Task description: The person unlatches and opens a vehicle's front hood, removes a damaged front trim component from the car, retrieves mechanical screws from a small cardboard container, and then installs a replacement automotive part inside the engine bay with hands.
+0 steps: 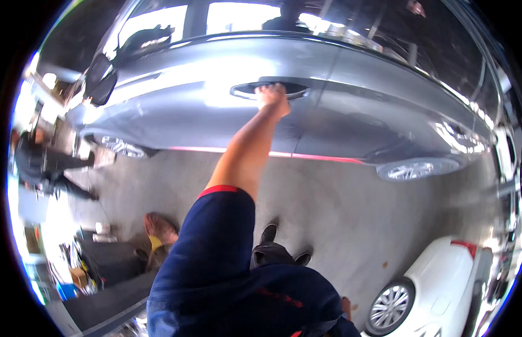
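My left hand (274, 96) reaches up from my short navy sleeve with red trim to the grey car (351, 118), its fingers curled into the recess of the door handle (241, 91) and gripping it. Most of the handle is behind the fingers. My right hand (346, 307) shows only as a sliver beside my body at the lower right; its fingers are hidden. A dark side mirror (101, 78) juts from the car at the left.
A person in dark clothing (47, 160) is at the left. A dark bench (112, 264) with assorted items stands lower left, beside a brown and yellow item (160, 230). A white car (440, 281) is at lower right. My feet rest on the grey floor (339, 208).
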A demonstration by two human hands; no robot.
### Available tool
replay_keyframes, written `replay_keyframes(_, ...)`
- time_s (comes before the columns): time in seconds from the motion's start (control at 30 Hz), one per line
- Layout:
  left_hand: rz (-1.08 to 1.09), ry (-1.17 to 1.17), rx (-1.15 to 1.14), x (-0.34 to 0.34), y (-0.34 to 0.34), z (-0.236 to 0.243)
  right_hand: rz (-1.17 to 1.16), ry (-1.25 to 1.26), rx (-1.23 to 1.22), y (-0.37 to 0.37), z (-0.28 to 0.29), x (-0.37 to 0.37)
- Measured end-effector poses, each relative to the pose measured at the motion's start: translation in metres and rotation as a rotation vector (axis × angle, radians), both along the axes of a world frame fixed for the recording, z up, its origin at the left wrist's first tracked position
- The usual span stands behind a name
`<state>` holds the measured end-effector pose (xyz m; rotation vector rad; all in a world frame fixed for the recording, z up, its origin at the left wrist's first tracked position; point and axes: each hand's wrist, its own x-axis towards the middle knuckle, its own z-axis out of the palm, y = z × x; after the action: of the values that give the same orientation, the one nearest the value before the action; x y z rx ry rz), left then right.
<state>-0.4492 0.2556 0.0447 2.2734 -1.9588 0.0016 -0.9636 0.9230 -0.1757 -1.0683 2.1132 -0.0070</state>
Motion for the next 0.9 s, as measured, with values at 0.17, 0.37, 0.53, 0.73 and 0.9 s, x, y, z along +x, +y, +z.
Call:
replay_keyframes(0.17, -0.069, 0.066, 0.04, 0.033, 0.017, 0.001, -0.139, -0.07, 0.021, 0.009, -0.015, -0.006)
replay_keyframes(0.37, -0.035, 0.026, 0.108, 0.03, 0.026, 0.008, -0.201, -0.152, 0.002, -0.055, 0.085, 0.026)
replay_keyframes(0.53, -0.002, 0.048, 0.025, 0.027, 0.003, -0.003, -0.237, -0.16, -0.105, -0.06, 0.053, 0.022)
replay_keyframes(0.73, -0.044, 0.05, 0.057, 0.027, 0.011, -0.001, 0.058, 0.007, -0.072, -0.04, -0.059, -0.035)
replay_keyframes(0.9, -0.05, 0.057, 0.043, 0.052, 0.044, -0.003, 0.084, 0.143, -0.045, -0.053, -0.063, -0.018)
